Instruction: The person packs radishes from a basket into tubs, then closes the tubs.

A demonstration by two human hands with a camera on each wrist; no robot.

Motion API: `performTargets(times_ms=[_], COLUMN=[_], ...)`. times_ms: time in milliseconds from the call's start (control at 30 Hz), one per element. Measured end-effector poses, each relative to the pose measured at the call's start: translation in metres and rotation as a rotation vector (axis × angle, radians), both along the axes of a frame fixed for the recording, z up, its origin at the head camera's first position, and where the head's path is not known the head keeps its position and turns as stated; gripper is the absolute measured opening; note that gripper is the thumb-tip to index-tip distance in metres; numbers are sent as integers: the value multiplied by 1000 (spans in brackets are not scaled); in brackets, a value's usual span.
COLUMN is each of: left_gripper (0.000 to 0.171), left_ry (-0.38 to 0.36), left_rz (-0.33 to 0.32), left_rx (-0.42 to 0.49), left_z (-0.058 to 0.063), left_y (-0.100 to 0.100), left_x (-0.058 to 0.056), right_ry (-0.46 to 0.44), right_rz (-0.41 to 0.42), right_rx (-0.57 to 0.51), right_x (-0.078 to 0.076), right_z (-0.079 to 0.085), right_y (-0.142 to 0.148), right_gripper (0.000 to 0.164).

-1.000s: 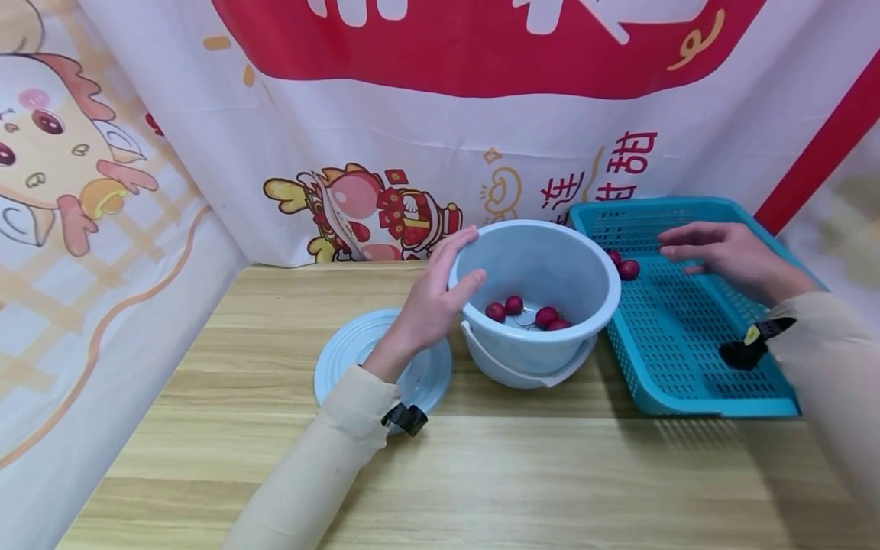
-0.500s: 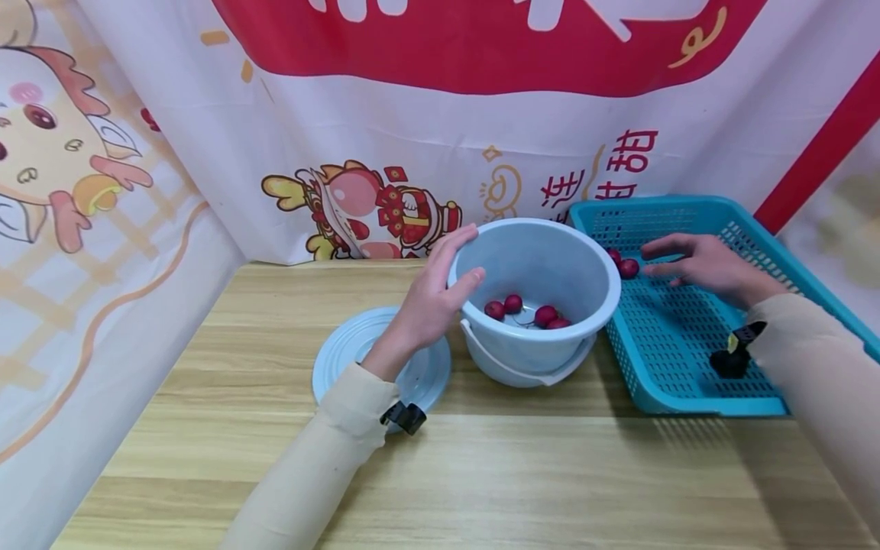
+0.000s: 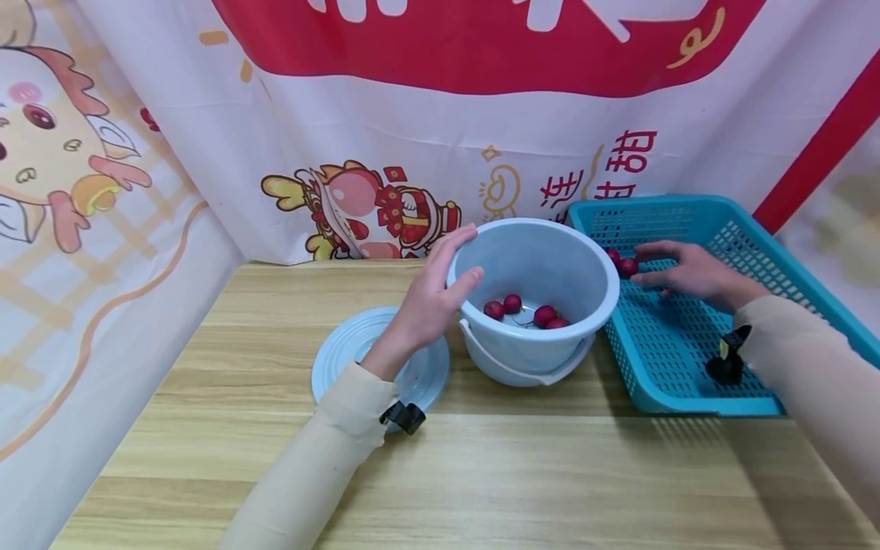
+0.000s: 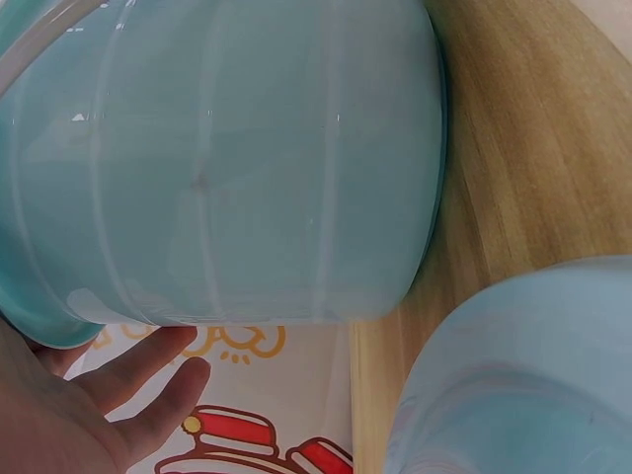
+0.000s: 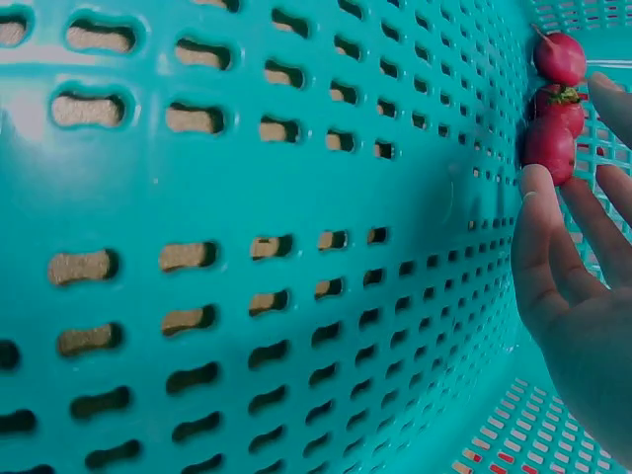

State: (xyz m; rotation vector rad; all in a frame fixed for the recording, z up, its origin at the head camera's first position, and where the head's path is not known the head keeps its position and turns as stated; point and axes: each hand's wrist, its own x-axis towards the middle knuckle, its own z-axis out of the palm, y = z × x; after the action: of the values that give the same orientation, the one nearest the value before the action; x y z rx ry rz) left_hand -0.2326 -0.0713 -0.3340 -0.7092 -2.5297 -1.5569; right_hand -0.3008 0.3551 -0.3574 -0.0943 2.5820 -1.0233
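My left hand [image 3: 428,304] holds the rim of a light blue bucket [image 3: 512,345], its thumb over the edge and its other fingers along the outside. Inside the bucket lie several red radishes [image 3: 545,315]. My right hand [image 3: 697,276] is low in a teal basket [image 3: 677,405], thumb and fingers spread beside the radishes [image 3: 628,266] at its left wall. From the right wrist, three radishes [image 5: 550,148] show in a row, one with a green stem stub; a fingertip overlaps the nearest. Nothing is held between the right fingers.
A round light blue lid [image 3: 337,359] lies left of the bucket, partly under my left forearm. The bucket's handle [image 3: 550,377] hangs down at the front. A printed curtain [image 3: 385,122] stands behind the wooden table [image 3: 481,473].
My right hand has moved left and lower inside the basket, up to the radishes. The left hand and the bucket have kept their place.
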Motion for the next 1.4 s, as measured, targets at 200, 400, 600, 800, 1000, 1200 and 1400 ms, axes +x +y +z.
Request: performTargets(times_ms=[200,400,600,800,1000,1200,1400], left_gripper=[65,65,64,65,65,65,64], left_ry=[7,12,3,4,9,11,23], left_rz=[2,3,7,7,5,4,2], left_rx=[0,3,5,6,8,6,12], left_z=[-1,0,-1,-3,-4,-3,-2], left_y=[0,0,-2,-2,-3,-1,2], left_x=[-1,-1,-1,-1,-1,-1,0], right_ry=[-9,-22,26,72,51,40,49], right_rz=[-1,-4,-14,-20,31,52,49], right_rx=[49,60,64,96,133,169,169], right_x=[-3,-5,-5,-5,-6,-6,-5], right_z=[-2,-2,-3,-6,-8,-8,-8], right_y=[2,1,-4,-5,-6,-4,-1], right_gripper=[93,81,62,50,59,61,59])
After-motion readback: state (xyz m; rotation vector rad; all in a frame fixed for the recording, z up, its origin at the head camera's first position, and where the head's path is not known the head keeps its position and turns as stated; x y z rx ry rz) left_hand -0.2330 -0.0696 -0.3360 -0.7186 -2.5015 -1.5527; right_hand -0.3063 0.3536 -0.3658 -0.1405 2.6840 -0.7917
